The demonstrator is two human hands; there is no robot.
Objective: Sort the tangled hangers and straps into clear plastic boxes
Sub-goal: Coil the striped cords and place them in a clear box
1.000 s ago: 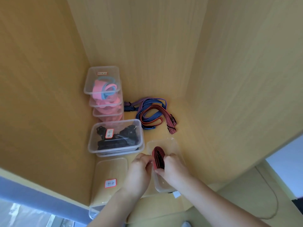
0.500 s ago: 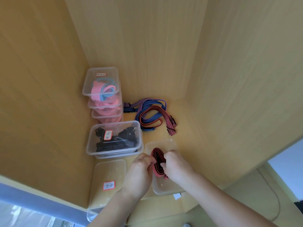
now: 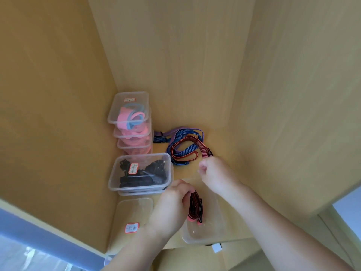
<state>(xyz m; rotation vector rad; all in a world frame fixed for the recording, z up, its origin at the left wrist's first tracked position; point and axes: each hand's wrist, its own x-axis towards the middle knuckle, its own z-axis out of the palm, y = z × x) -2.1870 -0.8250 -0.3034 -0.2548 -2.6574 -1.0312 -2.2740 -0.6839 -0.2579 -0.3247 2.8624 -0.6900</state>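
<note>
A folded red-and-black strap (image 3: 195, 208) lies in an open clear box (image 3: 213, 231) at the shelf's front. My left hand (image 3: 172, 202) pinches its upper end. Behind the box, a tangle of red, blue and purple straps (image 3: 183, 145) lies on the shelf floor. My right hand (image 3: 214, 173) is at the tangle's near right edge. Its fingers are curled over the end of the loose red strap (image 3: 197, 142), which vanishes under them.
A lidded box of black hangers (image 3: 140, 173) stands to the left. Behind it is a stack of lidded boxes with pink and blue hangers (image 3: 130, 118). A loose lid with a red-edged label (image 3: 132, 218) lies at front left. Wooden walls (image 3: 293, 94) close in three sides.
My right hand let go of the folded red strap and moved back to the tangle. My left hand lowered the folded strap into the open box.
</note>
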